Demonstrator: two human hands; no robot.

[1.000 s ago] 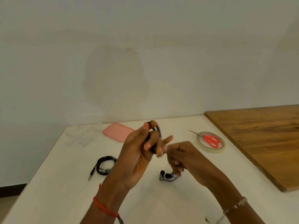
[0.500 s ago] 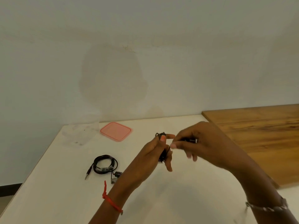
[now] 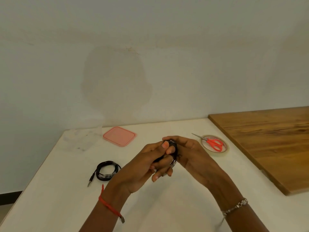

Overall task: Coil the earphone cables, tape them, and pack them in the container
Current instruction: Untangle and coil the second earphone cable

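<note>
A white table (image 3: pixel 58 206) fills the lower view, with a wooden board (image 3: pixel 267 144) lying on its right side against the wall. Both hands meet above the table's middle. The left hand (image 3: pixel 142 166) has its fingers curled with a black earphone cable (image 3: pixel 173 144) wound about them and its thumb pressed on top of the loops. The right hand (image 3: pixel 192 153) closes on the same bundle from the right, its fingers bent over the top. Which strand it pinches is hidden behind the knuckles, so that part is uncertain. At the back left stands a clear container (image 3: pixel 83 138), faint against the wall, with a pink lid (image 3: pixel 119 136) lying flat just beside it. A roll of clear tape (image 3: pixel 217 154) lies flat near the board, and red-handled scissors (image 3: pixel 214 144) rest across it. A second earphone (image 3: pixel 107 170), coiled and banded, lies on the table left of the hands, its jack plug (image 3: pixel 90 180) trailing toward the near edge.
</note>
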